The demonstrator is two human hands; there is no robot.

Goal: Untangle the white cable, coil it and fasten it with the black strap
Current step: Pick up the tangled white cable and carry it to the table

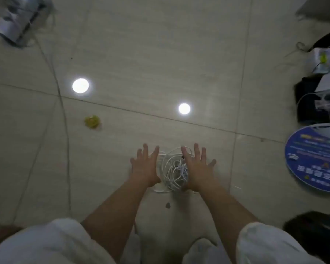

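On the tiled floor (160, 54), left to right:

Far left: silver-wrapped bundle (17, 20) at the top corner, thin dark wire (63, 111) trailing down across the tiles, well apart from the work.
Left of centre: small yellow scrap (91, 121) lying alone; broad bare tile around it for stretching cable out.
Left hand (145, 166): fingers straight and spread, grasping nothing, just beside the tangle's left edge.
White cable (173, 168): loose knotted heap on the floor between the two hands.
Black strap: possibly the small dark bit (183, 156) at the heap's upper right; too small to tell.
Right hand (196, 164): spread flat, released, covering the heap's right edge.
Progress: judged barely begun; untangling, coiling and fastening all left.
Right edge: blue round printed board (312, 161) and dark clutter with adapters (320, 96) near, crowding that side.
Open room: forward and to the left.
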